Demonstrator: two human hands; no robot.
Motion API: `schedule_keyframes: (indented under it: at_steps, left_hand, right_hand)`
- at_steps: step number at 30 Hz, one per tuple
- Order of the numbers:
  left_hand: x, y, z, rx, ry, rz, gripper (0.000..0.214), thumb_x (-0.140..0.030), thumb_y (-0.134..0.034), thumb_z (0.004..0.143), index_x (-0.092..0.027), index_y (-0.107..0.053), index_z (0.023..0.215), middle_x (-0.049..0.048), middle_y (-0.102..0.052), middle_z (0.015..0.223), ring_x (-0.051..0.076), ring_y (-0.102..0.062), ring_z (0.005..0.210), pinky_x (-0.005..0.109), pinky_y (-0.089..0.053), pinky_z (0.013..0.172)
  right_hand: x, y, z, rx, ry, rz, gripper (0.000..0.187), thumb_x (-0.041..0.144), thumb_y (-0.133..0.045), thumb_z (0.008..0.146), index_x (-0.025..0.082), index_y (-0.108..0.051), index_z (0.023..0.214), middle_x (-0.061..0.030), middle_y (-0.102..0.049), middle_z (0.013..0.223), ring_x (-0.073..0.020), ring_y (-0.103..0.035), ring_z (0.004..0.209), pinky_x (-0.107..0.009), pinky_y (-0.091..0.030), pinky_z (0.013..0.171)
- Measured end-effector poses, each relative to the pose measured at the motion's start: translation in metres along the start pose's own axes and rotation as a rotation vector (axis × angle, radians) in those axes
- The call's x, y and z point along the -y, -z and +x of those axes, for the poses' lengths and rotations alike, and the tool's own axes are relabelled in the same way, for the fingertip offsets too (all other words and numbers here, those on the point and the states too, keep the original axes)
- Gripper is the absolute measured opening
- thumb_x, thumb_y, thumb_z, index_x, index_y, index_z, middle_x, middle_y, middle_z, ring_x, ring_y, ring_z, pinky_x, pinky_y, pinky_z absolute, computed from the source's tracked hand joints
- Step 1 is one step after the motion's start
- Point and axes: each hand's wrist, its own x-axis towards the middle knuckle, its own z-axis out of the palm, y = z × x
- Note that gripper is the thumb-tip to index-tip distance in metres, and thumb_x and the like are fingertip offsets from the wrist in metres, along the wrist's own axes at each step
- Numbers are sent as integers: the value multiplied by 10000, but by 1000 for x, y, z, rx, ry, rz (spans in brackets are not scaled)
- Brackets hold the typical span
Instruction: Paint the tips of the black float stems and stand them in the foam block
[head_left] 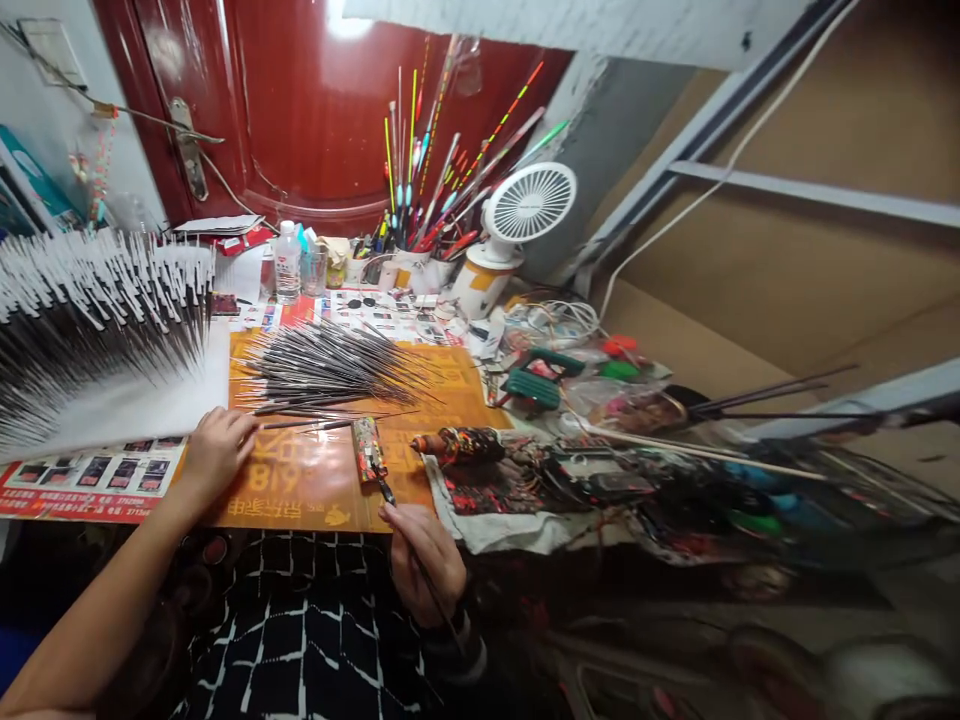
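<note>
- While the hands stay well apart, the left hand [220, 452] lies at thin dark stems [330, 368] on an orange mat [322, 490], its grip unclear
- The right hand [424, 560] clamps a slim dark rod [386, 491]

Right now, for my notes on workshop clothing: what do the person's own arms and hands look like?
The bare left hand and bare right hand wear no gloves. The left forearm shows no sleeve. The right wrist has a dark banded cuff. Nearby is a black top with white grid lines.
</note>
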Motion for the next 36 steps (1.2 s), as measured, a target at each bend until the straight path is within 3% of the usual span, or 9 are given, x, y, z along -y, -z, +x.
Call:
schedule_keyframes:
  at_steps: [6, 10, 15, 26, 36]
  left_hand:
    - [-24, 6, -16, 18, -77, -78, 148, -212, -534, 985, -192, -668, 1045, 67, -686, 992, 218, -590, 888, 354, -483, 793]
    - [-19, 2, -21, 11, -62, -81, 133, -225, -545, 991, -195, -668, 1033, 61, -683, 983, 216, -589, 888, 348, -482, 801]
    - [-13, 1, -22, -24, -64, -101, 141, -241, -544, 1004, -196, -671, 1045, 58, -686, 995, 215, -587, 894, 344, -480, 810]
    - [-16, 0, -17, -90, -68, -130, 140, -231, -559, 999, -197, -678, 1063, 54, -688, 974, 211, -601, 873, 351, -488, 830]
    - [-22, -3, -11, -135, -101, -150, 127, -208, -572, 991, -189, -677, 1060, 55, -697, 953, 205, -613, 858, 340, -486, 806]
  right_hand:
    - [-17, -4, 13, -7, 5, -137, 478, 59, -527, 946, 212, -565, 1398, -101, -734, 1101, -220, -694, 1000, -431, -621, 856]
    - [-23, -17, 18, 22, -74, -193, 492, 123, -501, 986, 205, -498, 1470, -126, -699, 1234, -243, -672, 1112, -462, -600, 950]
    - [-30, -28, 18, 66, -75, -228, 580, 150, -502, 999, 222, -370, 1559, -131, -653, 1345, -254, -643, 1219, -468, -587, 1001]
    - [-34, -29, 18, 109, -111, -257, 650, 161, -498, 1009, 208, -245, 1607, -135, -559, 1467, -265, -540, 1370, -462, -539, 1094]
    - [-33, -30, 21, 99, -140, -285, 674, 153, -494, 1011, 199, -200, 1616, -134, -527, 1497, -258, -537, 1372, -466, -529, 1109]
